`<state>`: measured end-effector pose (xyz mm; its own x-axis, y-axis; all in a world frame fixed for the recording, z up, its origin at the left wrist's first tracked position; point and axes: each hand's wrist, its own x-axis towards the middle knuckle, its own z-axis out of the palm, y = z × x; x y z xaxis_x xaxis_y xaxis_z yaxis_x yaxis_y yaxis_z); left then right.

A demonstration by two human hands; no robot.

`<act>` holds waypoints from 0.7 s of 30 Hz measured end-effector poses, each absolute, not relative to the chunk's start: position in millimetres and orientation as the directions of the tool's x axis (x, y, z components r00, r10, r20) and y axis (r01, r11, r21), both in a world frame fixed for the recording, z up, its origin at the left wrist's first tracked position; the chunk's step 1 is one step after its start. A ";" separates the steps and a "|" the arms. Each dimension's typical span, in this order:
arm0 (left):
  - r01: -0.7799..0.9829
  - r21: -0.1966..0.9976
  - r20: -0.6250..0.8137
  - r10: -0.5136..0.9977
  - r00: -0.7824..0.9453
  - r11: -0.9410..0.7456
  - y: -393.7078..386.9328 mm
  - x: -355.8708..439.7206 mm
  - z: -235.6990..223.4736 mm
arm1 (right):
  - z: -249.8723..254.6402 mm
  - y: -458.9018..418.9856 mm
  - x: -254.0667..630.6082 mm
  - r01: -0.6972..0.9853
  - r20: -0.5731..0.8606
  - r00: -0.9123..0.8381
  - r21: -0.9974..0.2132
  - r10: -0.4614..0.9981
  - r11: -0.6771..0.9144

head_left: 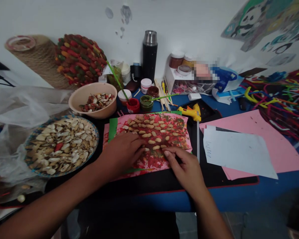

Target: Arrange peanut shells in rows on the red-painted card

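A pink sheet of paper (154, 166) smeared with red and green paint lies in front of me. Several peanuts in their shells (156, 139) are spread across it. My left hand (122, 151) rests palm down over the sheet's left side, its fingers extended and slightly bent beside a peanut shell (146, 150); what lies under the palm is hidden. On the right side, my right hand (185, 166) has thumb and index finger closed on a peanut (163, 146) at the paper's surface.
To the left are a basket of peanut shells (62, 146) and a beige bowl (92, 109). Red (133, 105) and green paint jars (147, 103) with brushes stand behind the sheet. A yellow glue gun (193, 112), white paper (239, 152) and pipe cleaners (284, 96) lie rightward.
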<state>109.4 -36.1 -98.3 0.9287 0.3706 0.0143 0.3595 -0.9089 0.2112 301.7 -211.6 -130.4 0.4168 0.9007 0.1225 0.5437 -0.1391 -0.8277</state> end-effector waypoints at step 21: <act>0.283 0.204 -0.049 0.279 0.959 -0.937 -44.2 114.6 -99.1 | -127.6 -211.0 301.6 0.584 0.186 0.374 -0.808 0.909 -0.075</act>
